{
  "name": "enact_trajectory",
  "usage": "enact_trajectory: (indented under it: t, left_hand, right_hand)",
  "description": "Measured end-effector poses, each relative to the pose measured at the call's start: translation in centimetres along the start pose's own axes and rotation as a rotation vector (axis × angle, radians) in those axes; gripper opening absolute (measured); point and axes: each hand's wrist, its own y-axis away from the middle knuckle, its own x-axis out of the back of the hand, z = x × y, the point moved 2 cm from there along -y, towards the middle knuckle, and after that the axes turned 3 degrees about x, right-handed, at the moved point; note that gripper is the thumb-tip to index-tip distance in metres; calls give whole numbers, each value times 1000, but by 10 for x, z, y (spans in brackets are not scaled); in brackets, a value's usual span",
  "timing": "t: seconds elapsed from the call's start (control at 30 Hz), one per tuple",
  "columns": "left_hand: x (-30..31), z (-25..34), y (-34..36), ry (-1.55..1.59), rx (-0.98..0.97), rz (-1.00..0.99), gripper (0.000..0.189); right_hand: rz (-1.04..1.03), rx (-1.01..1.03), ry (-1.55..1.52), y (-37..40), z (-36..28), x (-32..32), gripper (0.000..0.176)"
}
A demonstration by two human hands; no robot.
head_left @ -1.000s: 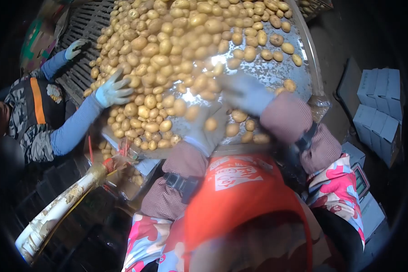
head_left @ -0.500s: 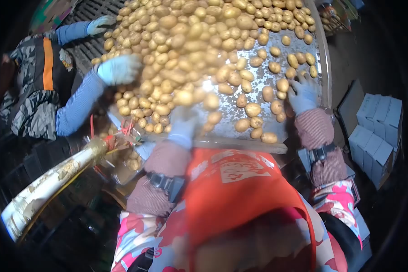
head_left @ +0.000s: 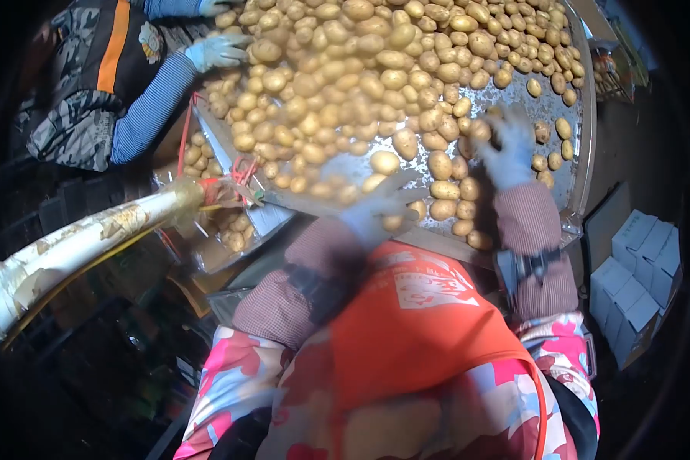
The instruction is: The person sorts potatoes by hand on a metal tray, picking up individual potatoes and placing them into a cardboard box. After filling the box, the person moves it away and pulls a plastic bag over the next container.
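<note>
A large heap of yellow potatoes [head_left: 395, 59] covers a metal sorting table [head_left: 489, 96]. At the front edge my left hand [head_left: 381, 205], in a pale glove, has its fingers stretched out beside a few loose potatoes. My right hand [head_left: 510, 149], gloved too and somewhat blurred, is over the right part of the metal surface. Its fingers are apart and bent toward a potato [head_left: 479, 130] at their tips; I see no potato gripped. Between my hands lies a loose group of potatoes [head_left: 443, 189].
At upper left, a co-worker's gloved hand [head_left: 216, 53] touches the heap. A worn white pole [head_left: 92, 249] reaches toward the table's left corner, near red string [head_left: 243, 170]. Potatoes fill a container [head_left: 234, 230] below it. Pale boxes [head_left: 635, 272] stand at right.
The camera view has shifted. My left hand has moved right along the front edge, and potatoes now lie closer together between my hands. My right hand has moved inward from the right rim.
</note>
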Motion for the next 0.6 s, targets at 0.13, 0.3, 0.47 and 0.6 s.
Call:
enact_trajectory:
  t: [0.13, 0.3, 0.47, 0.6]
  left_hand:
    - [-7, 3, 0, 998, 464, -24, 67]
    - [2, -4, 31, 555, 430, 160, 43]
    - [4, -51, 58, 956, 547, 358, 51]
    - [17, -30, 67, 1581, 708, 432, 50]
  right_hand:
    - [-379, 284, -516, 45, -61, -2, 42]
    - [-392, 339, -77, 29, -46, -8, 46]
    - [63, -65, 301, -20, -23, -2, 49]
    - [19, 443, 191, -62, -148, -25, 64]
